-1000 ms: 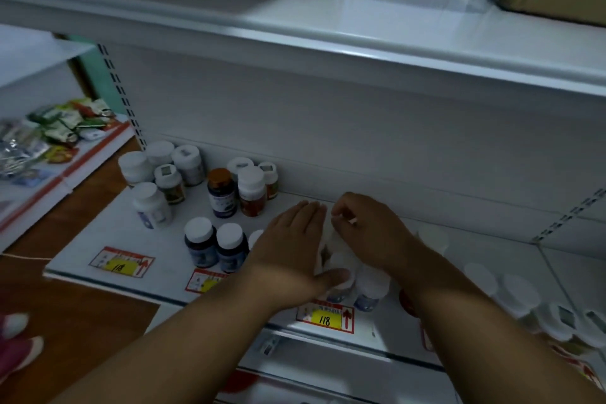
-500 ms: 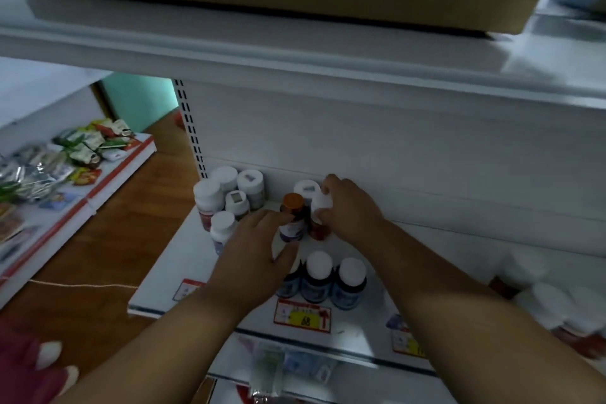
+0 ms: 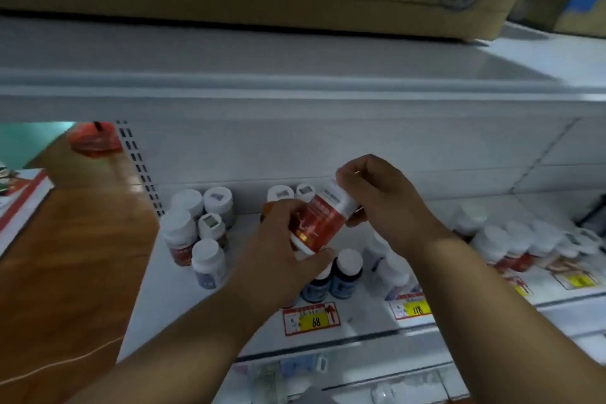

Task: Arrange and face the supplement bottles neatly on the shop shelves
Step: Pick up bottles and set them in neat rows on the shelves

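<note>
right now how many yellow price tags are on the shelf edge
3: the 68 tag below the hands, the 118 tag to its right, and a blurred tag far right. A partly hidden fourth may lie between.

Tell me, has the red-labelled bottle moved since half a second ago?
Yes. The red-labelled bottle stood upright by the shelf's back wall; now both hands hold it tilted above the dark blue bottles.

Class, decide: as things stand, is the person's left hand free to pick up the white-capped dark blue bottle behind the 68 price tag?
Probably not yet. The left hand grips the red-labelled white-capped bottle with the right hand, though the dark blue bottle stands unblocked just beneath.
</note>
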